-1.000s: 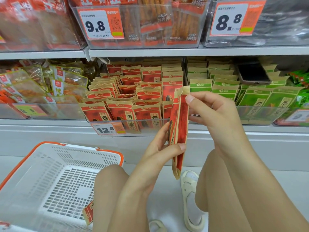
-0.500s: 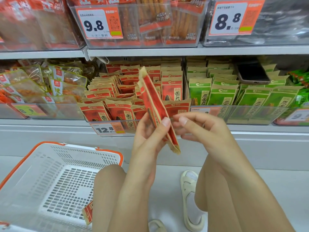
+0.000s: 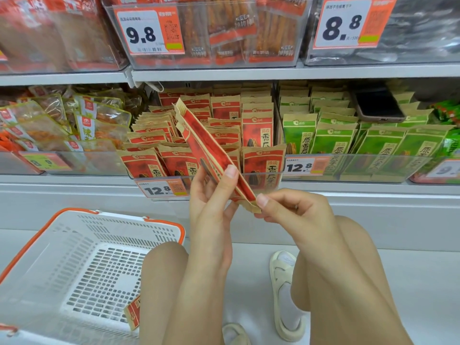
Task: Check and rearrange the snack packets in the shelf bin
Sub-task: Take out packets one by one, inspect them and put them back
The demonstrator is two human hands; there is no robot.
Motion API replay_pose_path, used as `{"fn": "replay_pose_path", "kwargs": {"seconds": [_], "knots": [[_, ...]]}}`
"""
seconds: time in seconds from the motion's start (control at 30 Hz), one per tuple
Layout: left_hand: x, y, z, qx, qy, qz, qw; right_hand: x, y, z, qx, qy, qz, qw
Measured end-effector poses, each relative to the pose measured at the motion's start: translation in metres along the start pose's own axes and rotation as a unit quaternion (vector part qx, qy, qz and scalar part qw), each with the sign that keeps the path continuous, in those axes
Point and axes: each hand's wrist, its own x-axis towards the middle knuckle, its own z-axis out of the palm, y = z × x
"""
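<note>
A thin stack of red and tan snack packets [image 3: 209,150] is tilted, its top leaning left toward the bin. My left hand [image 3: 211,195] grips the stack's lower part from the left, one finger laid over the front. My right hand [image 3: 286,207] pinches the stack's bottom right corner. Behind them, the clear shelf bin [image 3: 268,178] holds several rows of the same red packets [image 3: 256,128], standing upright, with a 12.8 price tag [image 3: 161,189] on its front.
Green packets [image 3: 348,140] fill the bin to the right, with a phone [image 3: 378,105] lying on them. Clear-wrapped snacks [image 3: 74,125] sit left. A white basket [image 3: 154,227] with an orange rim stands on the floor at left, one red packet [image 3: 133,312] inside. My knees are below.
The stack went from upright and edge-on to tilted left. My right hand dropped from the stack's top to its bottom corner. My left hand rose slightly.
</note>
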Motion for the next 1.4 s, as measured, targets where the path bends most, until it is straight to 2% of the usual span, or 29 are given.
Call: {"fn": "replay_pose_path", "kwargs": {"seconds": [0.1, 0.3, 0.5, 0.6, 0.7, 0.77, 0.83, 0.93, 1.07, 1.17, 1.23, 1.3, 1.4], "knots": [[0.000, -0.002, 0.000, 0.003, -0.005, -0.008, 1.000, -0.002, 0.001, 0.002, -0.013, 0.019, -0.037, 0.999], [0.000, -0.001, -0.002, 0.007, -0.017, -0.008, 1.000, 0.000, 0.004, 0.000, -0.029, 0.020, -0.042, 0.998], [-0.001, -0.001, 0.006, 0.045, 0.039, 0.019, 0.998, 0.000, 0.004, 0.001, -0.043, 0.035, -0.069, 0.996], [-0.001, -0.003, 0.007, 0.090, 0.048, 0.033, 0.994, 0.001, 0.004, 0.002, -0.091, 0.040, -0.084, 0.991], [-0.003, -0.003, 0.010, 0.117, 0.049, 0.049, 0.991, 0.003, 0.008, 0.001, -0.104, 0.070, -0.087, 0.988], [-0.004, -0.002, 0.011, 0.116, 0.041, 0.047, 0.991, 0.003, 0.010, 0.001, -0.066, 0.103, -0.081, 0.989], [-0.004, 0.000, 0.010, 0.113, 0.033, 0.032, 0.993, 0.006, 0.011, -0.003, -0.014, 0.131, -0.059, 0.990], [-0.001, 0.005, 0.004, 0.097, 0.005, 0.009, 0.995, 0.010, 0.013, -0.013, 0.064, 0.129, 0.023, 0.989], [0.000, 0.006, -0.002, 0.091, -0.059, 0.009, 0.994, 0.010, 0.022, -0.020, 0.165, 0.043, 0.164, 0.972], [-0.003, 0.002, -0.001, 0.040, -0.073, -0.001, 0.997, 0.007, 0.032, -0.017, 0.193, -0.034, 0.203, 0.959], [-0.005, -0.001, 0.000, 0.034, -0.075, -0.009, 0.997, 0.005, 0.036, -0.015, 0.178, -0.062, 0.206, 0.960], [-0.005, -0.002, 0.000, 0.048, -0.062, -0.010, 0.997, 0.004, 0.039, -0.013, 0.122, -0.056, 0.202, 0.970], [-0.004, -0.005, -0.004, 0.081, -0.046, 0.006, 0.996, 0.012, 0.034, -0.013, -0.006, 0.037, 0.125, 0.991]]}}
